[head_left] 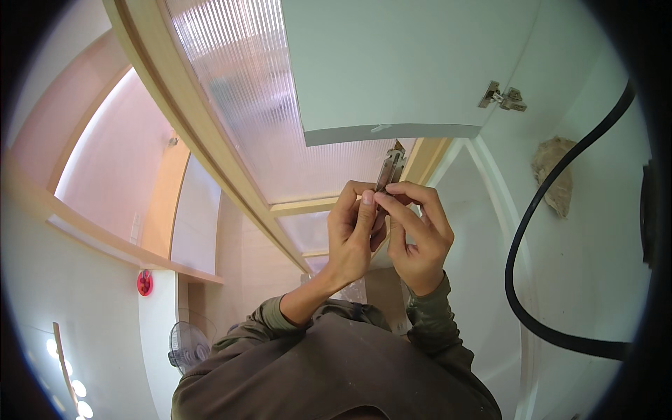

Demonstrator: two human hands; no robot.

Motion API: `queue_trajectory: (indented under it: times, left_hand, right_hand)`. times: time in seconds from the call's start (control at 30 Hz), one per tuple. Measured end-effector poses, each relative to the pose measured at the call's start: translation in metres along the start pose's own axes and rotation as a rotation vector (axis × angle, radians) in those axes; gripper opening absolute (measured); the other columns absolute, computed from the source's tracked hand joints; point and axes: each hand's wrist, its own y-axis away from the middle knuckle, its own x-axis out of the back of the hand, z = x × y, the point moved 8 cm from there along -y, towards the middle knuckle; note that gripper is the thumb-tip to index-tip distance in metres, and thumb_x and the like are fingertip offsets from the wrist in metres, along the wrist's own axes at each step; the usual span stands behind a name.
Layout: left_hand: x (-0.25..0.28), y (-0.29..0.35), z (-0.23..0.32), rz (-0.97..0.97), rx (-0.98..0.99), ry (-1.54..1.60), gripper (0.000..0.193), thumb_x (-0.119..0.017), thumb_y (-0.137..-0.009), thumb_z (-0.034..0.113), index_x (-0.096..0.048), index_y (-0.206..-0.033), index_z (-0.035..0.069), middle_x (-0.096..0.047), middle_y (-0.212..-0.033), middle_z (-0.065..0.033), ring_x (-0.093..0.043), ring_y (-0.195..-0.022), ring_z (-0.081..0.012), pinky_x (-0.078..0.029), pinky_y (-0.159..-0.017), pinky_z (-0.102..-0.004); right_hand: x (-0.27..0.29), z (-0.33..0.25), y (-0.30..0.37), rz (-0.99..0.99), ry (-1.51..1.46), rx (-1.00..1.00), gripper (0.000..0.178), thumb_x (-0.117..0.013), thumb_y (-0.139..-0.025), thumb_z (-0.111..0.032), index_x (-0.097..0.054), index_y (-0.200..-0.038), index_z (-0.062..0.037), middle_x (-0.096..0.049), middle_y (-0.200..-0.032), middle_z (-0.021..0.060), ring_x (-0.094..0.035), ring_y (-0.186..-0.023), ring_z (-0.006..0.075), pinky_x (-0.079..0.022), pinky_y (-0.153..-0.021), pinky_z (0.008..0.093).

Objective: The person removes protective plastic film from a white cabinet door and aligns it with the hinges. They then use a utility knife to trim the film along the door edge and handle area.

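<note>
Both of my hands meet in front of my chest around a slim metal multi-tool (390,168), which points up and away from me. My left hand (353,227) grips its lower end from the left, thumb against the side. From the right, my right hand (420,234) pinches the same end with bent fingers. Two long metal sides and a small brownish piece at the far tip show; the lower part is hidden by my fingers. Just beyond the tool is the lower edge of a pale cabinet door (399,70), with a grey strip along it.
A metal hinge (502,96) joins the door to the cabinet side at right. A thick black cable (521,231) loops in front of a rough brown patch (553,175). Left are a wooden frame with ribbed translucent panel (245,91), a fan (187,346) and a red bowl (145,283).
</note>
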Motion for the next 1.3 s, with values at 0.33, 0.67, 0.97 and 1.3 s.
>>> queue_trajectory:
  times: [0.33,0.67,0.97,1.3]
  left_hand:
    - [0.002,-0.001,-0.007,0.001,0.054,0.009,0.026,-0.042,-0.112,0.026,-0.052,-0.101,0.004,-0.047,-0.063,0.0044,-0.035,-0.050,-0.0011,-0.029,-0.045,-0.0204]
    - [0.001,0.005,-0.005,-0.066,-0.024,-0.121,0.031,-0.038,-0.113,0.027,-0.054,-0.124,0.002,-0.056,-0.080,0.0020,-0.043,-0.063,-0.0016,-0.035,-0.050,-0.0177]
    - [0.013,0.012,-0.002,-0.042,0.000,-0.176,0.042,-0.033,-0.114,0.027,-0.044,-0.146,0.004,-0.049,-0.077,0.0039,-0.037,-0.061,-0.0023,-0.031,-0.053,-0.0199]
    - [0.026,0.016,-0.008,0.007,0.009,-0.104,0.046,-0.034,-0.113,0.028,-0.040,-0.151,0.003,-0.050,-0.082,0.0051,-0.037,-0.064,-0.0026,-0.031,-0.055,-0.0205]
  right_hand:
    - [-0.006,0.030,0.007,0.133,-0.479,-0.340,0.051,-0.077,-0.084,0.007,-0.057,-0.130,0.0037,-0.069,-0.108,0.0121,-0.067,-0.091,0.0161,-0.054,-0.079,0.0291]
    - [-0.009,0.024,0.011,0.329,-0.480,-0.331,0.039,-0.080,-0.083,0.007,-0.060,-0.116,0.0035,-0.069,-0.100,0.0122,-0.067,-0.087,0.0149,-0.053,-0.074,0.0264]
    - [-0.020,0.020,0.002,0.211,-0.367,-0.277,0.028,-0.076,-0.086,0.008,-0.067,-0.112,0.0044,-0.071,-0.103,0.0130,-0.067,-0.087,0.0163,-0.054,-0.072,0.0275]
    - [-0.024,0.000,-0.006,0.205,0.049,-0.044,0.016,-0.077,-0.085,0.000,-0.071,-0.100,0.0014,-0.066,-0.097,0.0151,-0.064,-0.075,0.0257,-0.052,-0.068,0.0339]
